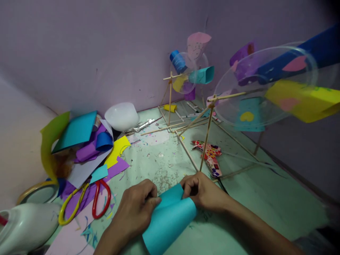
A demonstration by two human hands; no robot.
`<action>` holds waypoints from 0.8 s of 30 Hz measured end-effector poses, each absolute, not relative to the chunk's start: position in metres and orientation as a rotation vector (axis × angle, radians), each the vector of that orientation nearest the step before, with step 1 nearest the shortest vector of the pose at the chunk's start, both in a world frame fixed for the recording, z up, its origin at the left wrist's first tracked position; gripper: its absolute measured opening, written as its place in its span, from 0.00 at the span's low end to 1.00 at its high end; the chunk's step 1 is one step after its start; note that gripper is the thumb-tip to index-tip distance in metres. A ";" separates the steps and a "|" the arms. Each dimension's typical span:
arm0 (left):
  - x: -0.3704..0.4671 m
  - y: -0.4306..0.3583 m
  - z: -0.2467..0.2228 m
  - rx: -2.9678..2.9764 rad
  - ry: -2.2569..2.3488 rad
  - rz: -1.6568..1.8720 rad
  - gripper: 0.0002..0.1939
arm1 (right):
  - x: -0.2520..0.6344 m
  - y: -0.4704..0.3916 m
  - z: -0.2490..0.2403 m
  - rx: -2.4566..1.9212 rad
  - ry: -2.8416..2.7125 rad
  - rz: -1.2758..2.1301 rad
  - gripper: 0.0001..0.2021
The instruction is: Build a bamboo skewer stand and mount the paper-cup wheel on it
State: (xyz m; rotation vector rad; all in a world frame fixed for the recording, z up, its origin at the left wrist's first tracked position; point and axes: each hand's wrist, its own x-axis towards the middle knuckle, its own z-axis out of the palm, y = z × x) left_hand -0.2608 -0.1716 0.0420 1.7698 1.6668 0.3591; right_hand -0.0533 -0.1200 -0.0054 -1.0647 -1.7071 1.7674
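Note:
A sheet of turquoise paper (172, 223) is bent into a loose curl at the near middle of the table. My left hand (139, 205) pinches its left side, thumb and fingers closed on the edge. On the far right end, my right hand (202, 191) grips the paper with bent fingers. Just beyond my right hand lies a glue gun covered in floral print (211, 154). A stick frame (208, 138) stands behind it, bearing a clear plastic wheel (268, 85) with coloured paper cups.
A smaller stick-and-wheel model (183, 72) stands farther back. To the left are scissors with yellow and red handles (101, 199), a white bottle (32, 226), a tape roll (39, 191), a white bowl (121, 117) and piled coloured paper (77, 131). Paper scraps litter the table.

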 end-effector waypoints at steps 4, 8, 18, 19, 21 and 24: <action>-0.263 -0.174 0.045 1.831 1.647 0.419 0.06 | -0.052 -0.116 -0.003 -1.211 -1.669 1.914 0.04; -0.266 -0.177 0.047 1.916 1.596 0.518 0.07 | -0.053 -0.115 -0.001 -1.333 -1.603 2.001 0.04; -0.264 -0.183 0.061 1.979 1.497 0.690 0.09 | -0.061 -0.123 -0.001 -1.076 -1.324 2.110 0.11; -0.265 -0.184 0.062 1.953 1.488 0.711 0.09 | -0.061 -0.123 -0.001 -1.068 -1.317 2.120 0.09; -0.269 -0.184 0.062 1.834 1.506 0.831 0.07 | -0.061 -0.124 -0.002 -1.027 -1.233 2.123 0.05; -0.278 -0.182 0.059 1.508 1.557 1.232 0.11 | -0.062 -0.124 0.000 -0.923 -0.954 2.164 0.05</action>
